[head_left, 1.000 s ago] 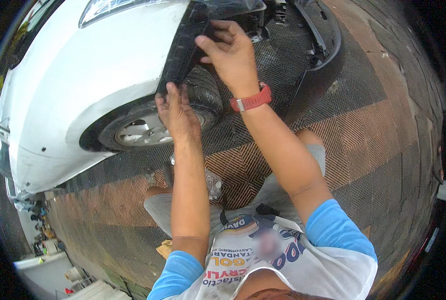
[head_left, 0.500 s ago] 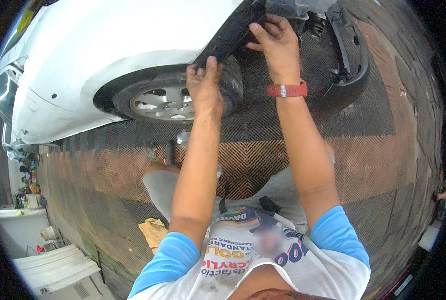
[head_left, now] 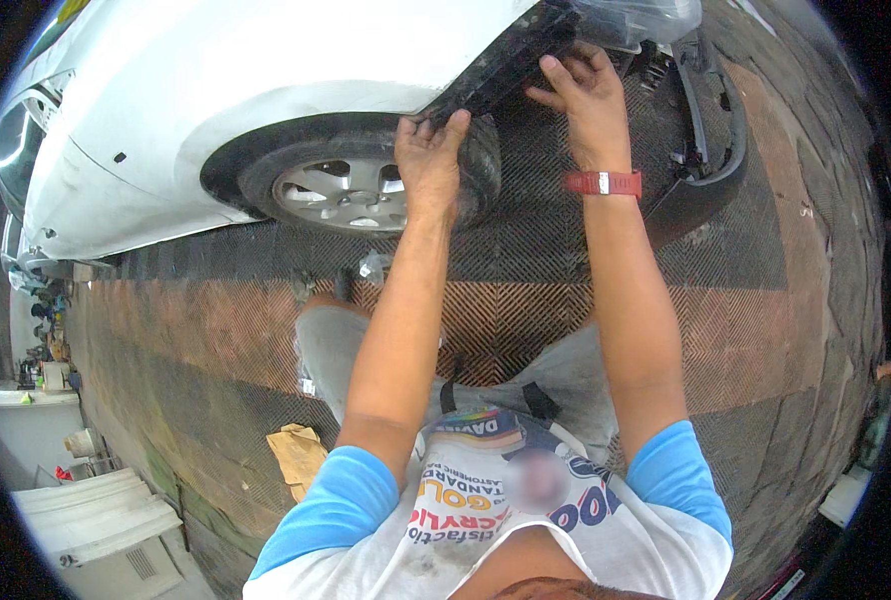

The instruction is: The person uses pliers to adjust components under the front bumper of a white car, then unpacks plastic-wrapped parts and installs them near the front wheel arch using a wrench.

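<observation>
A white car's front fender curves over a wheel with a silver rim. Along the fender's front edge runs a black plastic strip. At its lower end, by the fender's corner above the tyre, my left hand is closed on the strip's edge, thumb in front; the other fingertips are partly hidden. Higher up, my right hand, with a red watch on the wrist, is at the strip's right side. Its thumb and fingers are apart, with nothing visible between them.
A detached dark bumper lies on the floor matting to the right. Clear plastic sheeting covers the car's front. Brown paper lies left of my seated body; a small clear plastic piece sits below the wheel. White furniture stands lower left.
The view has shifted, so the car and both hands appear slightly farther right. My hands remain at nearly the same places along the black strip.
</observation>
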{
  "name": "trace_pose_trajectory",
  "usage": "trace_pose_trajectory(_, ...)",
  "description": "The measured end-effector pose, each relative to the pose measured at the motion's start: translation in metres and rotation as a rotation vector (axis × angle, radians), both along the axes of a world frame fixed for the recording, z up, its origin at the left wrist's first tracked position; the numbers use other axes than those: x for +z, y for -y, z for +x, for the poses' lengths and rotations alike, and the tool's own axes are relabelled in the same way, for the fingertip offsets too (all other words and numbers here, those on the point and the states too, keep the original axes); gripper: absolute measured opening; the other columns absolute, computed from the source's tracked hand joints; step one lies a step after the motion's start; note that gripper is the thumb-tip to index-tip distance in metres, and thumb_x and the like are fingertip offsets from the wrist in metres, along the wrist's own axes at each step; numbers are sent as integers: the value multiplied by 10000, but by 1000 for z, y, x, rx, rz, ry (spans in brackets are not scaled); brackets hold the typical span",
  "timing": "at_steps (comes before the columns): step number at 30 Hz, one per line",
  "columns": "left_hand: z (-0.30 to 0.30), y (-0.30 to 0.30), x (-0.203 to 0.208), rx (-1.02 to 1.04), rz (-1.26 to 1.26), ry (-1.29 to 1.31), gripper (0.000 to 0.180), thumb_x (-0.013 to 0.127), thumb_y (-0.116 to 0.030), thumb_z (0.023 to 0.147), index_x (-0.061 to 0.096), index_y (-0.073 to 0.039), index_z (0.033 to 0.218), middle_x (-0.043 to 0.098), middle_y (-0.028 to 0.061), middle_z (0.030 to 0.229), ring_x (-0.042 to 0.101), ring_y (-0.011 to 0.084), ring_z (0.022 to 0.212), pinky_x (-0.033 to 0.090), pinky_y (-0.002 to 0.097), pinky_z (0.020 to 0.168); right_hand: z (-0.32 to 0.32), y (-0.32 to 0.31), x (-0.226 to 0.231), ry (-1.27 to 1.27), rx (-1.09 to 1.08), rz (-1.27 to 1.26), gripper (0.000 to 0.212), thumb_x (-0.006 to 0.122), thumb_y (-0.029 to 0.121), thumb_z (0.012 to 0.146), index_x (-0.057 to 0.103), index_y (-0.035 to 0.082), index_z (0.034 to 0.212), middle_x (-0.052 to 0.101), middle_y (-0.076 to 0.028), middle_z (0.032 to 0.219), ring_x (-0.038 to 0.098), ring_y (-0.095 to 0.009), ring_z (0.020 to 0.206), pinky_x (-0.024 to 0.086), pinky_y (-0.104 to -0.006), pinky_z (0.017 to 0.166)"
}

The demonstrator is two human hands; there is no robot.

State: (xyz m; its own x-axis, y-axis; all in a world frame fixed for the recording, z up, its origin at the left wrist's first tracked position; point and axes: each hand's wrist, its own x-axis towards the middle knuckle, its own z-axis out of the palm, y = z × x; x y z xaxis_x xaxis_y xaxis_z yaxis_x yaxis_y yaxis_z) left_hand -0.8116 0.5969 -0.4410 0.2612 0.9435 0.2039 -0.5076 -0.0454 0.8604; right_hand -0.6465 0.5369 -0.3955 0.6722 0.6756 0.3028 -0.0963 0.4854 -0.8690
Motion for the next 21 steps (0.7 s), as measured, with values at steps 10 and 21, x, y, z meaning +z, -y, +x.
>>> trace_pose_trajectory(10,-2,-3,-21,-60,59,45,501,705,127,830,396,-59,1177,579,132,1241,596,182,1092,515,308,944,4,8,-24,-73,127,89,600,609,-11,946,262,-55,1433,520,-209,1304,604,-277,1142,581,-451,941)
trace_pose_trajectory(21,7,-5,-13,-68,44,40,550,668,174,823,356,-10,1238,565,183,1236,629,209,1084,549,279,932,9,6,-26,-78,129,147,452,636,-14,931,399,-17,1317,569,-143,1212,612,-246,1093,583,-428,923)
